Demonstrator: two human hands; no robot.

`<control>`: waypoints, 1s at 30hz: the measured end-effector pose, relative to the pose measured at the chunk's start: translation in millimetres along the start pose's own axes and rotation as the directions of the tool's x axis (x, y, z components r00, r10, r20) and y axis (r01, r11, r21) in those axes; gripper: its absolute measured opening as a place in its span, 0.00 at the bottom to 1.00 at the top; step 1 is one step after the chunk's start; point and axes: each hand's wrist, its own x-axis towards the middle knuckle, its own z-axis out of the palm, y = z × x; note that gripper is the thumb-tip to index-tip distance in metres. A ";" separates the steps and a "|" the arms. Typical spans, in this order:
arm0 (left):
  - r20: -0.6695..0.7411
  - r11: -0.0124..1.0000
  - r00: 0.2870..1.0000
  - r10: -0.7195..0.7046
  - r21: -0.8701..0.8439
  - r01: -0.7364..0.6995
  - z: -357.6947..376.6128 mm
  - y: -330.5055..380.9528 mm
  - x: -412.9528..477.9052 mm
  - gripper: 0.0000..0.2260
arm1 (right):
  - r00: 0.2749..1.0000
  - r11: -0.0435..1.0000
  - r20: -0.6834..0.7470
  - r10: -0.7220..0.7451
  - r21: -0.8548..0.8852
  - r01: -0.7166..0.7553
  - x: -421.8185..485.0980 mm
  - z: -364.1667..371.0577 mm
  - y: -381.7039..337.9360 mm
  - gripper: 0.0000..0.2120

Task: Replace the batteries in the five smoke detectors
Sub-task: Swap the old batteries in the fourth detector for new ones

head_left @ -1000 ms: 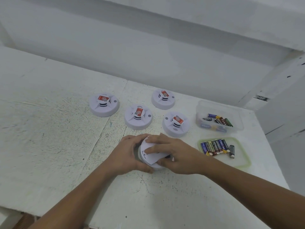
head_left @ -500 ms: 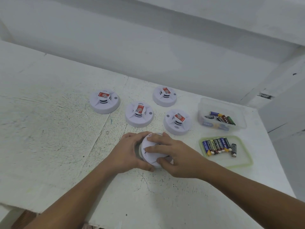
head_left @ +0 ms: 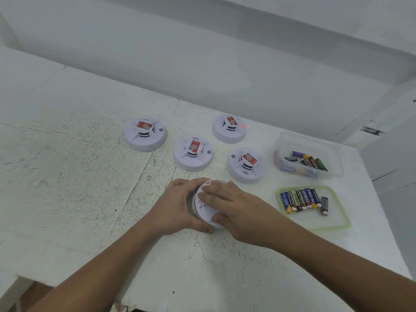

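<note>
Detector (head_left: pixel 205 218) sits tilted on the table (head_left: pixel 67 176), in front of 4 others (head_left: pixel 193 153); the left hand (head_left: pixel 177 206) grips its body, the right hand (head_left: pixel 236 208) clasps its back. A hard twist could make it slip and knock them

Four detectors (head_left: pixel 193 154) crowd behind; bare table (head_left: pixel 67 176) lies left.
</note>
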 end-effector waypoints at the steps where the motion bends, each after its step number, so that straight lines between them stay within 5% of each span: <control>1: -0.001 1.000 1.000 0.004 0.003 -0.004 -0.2 0.4 -0.2 0.40 | 1.000 1.000 -0.003 -0.004 -0.021 0.004 0.0 0.3 -0.6 0.21; 8: -0.007 0.999 0.999 0.039 0.000 -0.039 -1.4 6.1 -1.3 0.38 | 1.000 0.994 0.021 -0.006 -0.106 0.008 3.2 1.6 -5.1 0.27; 23: -0.030 0.998 0.999 0.046 -0.029 -0.047 -3.9 24.2 -8.6 0.32 | 0.975 0.933 0.063 0.214 0.284 -0.223 -1.2 -8.9 -6.4 0.22; 27: -0.058 0.998 0.996 0.063 -0.008 -0.063 -2.9 23.1 -9.1 0.34 | 0.930 0.837 0.070 0.361 0.415 -0.356 -5.3 -10.6 -6.0 0.21; 30: -0.064 0.999 0.997 0.048 -0.012 -0.049 0.0 23.0 -9.7 0.37 | 0.878 0.647 0.120 0.464 0.631 -0.428 -9.0 -9.7 -4.2 0.16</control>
